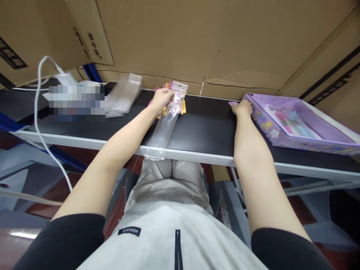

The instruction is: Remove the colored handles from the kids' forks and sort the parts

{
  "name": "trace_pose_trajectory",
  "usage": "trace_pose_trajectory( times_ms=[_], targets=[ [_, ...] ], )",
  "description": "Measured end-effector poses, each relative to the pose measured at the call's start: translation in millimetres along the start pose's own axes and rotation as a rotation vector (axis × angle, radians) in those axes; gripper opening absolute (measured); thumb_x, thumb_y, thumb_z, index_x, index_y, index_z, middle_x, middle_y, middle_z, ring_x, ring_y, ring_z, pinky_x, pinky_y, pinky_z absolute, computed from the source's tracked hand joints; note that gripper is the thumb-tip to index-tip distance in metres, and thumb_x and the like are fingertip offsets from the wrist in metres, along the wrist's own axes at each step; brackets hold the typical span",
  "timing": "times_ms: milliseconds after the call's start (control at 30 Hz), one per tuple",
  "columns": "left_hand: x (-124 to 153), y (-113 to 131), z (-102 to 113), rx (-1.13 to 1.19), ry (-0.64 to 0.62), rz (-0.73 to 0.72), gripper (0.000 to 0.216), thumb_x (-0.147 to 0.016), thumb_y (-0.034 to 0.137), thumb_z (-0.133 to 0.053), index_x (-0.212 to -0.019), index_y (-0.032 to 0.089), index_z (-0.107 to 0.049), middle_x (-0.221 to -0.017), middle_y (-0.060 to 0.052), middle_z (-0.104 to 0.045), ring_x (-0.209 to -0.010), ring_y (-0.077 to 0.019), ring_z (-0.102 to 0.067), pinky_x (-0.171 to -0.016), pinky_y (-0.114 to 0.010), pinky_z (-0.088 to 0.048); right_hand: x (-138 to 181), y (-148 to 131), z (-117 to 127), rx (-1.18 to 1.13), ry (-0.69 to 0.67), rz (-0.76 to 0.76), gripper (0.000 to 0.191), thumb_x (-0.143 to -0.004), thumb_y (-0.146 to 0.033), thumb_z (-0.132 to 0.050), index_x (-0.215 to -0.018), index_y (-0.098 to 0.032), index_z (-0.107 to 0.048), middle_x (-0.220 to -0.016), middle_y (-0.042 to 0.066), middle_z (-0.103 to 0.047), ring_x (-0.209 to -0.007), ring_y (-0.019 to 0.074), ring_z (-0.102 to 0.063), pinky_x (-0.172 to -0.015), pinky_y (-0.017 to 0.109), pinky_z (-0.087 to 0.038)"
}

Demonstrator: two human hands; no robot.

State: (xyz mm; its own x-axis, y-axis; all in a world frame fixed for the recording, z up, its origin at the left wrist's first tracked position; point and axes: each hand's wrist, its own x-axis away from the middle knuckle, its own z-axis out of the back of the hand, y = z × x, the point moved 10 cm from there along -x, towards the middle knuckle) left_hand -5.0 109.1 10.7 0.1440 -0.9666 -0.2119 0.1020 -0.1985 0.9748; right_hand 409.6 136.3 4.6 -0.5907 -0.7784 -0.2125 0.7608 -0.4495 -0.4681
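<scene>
My left hand (162,98) is closed on the upper part of a clear plastic bag (165,131), whose lower end hangs over the table's front edge. Under and beside this hand lie several pink and yellow fork-like items (183,107) with rounded handles, partly hidden by the bag and fingers. My right hand (242,108) is closed at the left corner of a purple printed box (277,135). From its thumb side sticks out a small pink-and-purple printed piece (233,103); whether it belongs to the box I cannot tell.
Inside the box lie wrapped pink and blue items (295,122). A stack of clear bags (125,93) rests left on the black table (208,127), beside a blurred pile and a white charger (66,78) with its cable. Cardboard walls (219,45) stand behind.
</scene>
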Motion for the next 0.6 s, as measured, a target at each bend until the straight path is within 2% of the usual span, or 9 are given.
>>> trace_pose_trajectory(
  times_ms=[167, 300, 433, 500, 600],
  targets=[
    [7, 5, -2, 0.005, -0.010, 0.020, 0.038, -0.095, 0.006, -0.055, -0.060, 0.019, -0.049, -0.056, 0.001, -0.046, -0.052, -0.0099, -0.039, -0.055, -0.027, -0.028, 5, -6, 1, 0.023, -0.017, 0.013, 0.062, -0.097, -0.023, -0.077, -0.149, 0.005, -0.059, -0.152, 0.036, -0.056, -0.145, 0.0381, -0.058, -0.123, 0.047, -0.044],
    [10, 6, -2, -0.015, -0.022, 0.030, 0.041, -0.099, 0.007, -0.055, -0.061, 0.020, -0.047, -0.054, 0.002, -0.046, -0.050, -0.0098, -0.039, -0.054, -0.026, -0.029, 14, -34, 10, 0.033, 0.028, 0.133, 0.061, -0.100, -0.022, -0.071, -0.154, 0.000, -0.054, -0.156, 0.033, -0.052, -0.147, 0.0402, -0.056, -0.125, 0.052, -0.041],
    [9, 7, 1, -0.012, -0.003, 0.022, 0.039, -0.099, 0.008, -0.057, -0.063, 0.020, -0.047, -0.053, 0.002, -0.046, -0.050, -0.0101, -0.040, -0.054, -0.025, -0.030, 45, -98, 20, -0.065, 0.058, 0.471, 0.057, -0.105, -0.023, -0.059, -0.160, -0.014, -0.048, -0.162, 0.026, -0.047, -0.144, 0.0369, -0.057, -0.123, 0.053, -0.043],
    [10, 9, 2, -0.018, 0.003, 0.020, 0.039, -0.099, 0.009, -0.058, -0.063, 0.020, -0.048, -0.053, 0.003, -0.045, -0.049, -0.0097, -0.039, -0.054, -0.025, -0.030, 75, -136, 19, -0.115, 0.025, 0.701, 0.060, -0.106, -0.024, -0.055, -0.165, -0.018, -0.045, -0.164, 0.022, -0.048, -0.145, 0.0342, -0.057, -0.123, 0.048, -0.043],
    [11, 14, 4, -0.046, 0.025, 0.001, 0.038, -0.099, 0.009, -0.058, -0.064, 0.019, -0.049, -0.053, 0.003, -0.044, -0.050, -0.0093, -0.039, -0.054, -0.024, -0.031, 126, -181, 7, -0.139, -0.062, 1.031, 0.065, -0.104, -0.027, -0.057, -0.167, -0.021, -0.045, -0.159, 0.016, -0.058, -0.144, 0.0318, -0.058, -0.121, 0.042, -0.045]
  ],
)
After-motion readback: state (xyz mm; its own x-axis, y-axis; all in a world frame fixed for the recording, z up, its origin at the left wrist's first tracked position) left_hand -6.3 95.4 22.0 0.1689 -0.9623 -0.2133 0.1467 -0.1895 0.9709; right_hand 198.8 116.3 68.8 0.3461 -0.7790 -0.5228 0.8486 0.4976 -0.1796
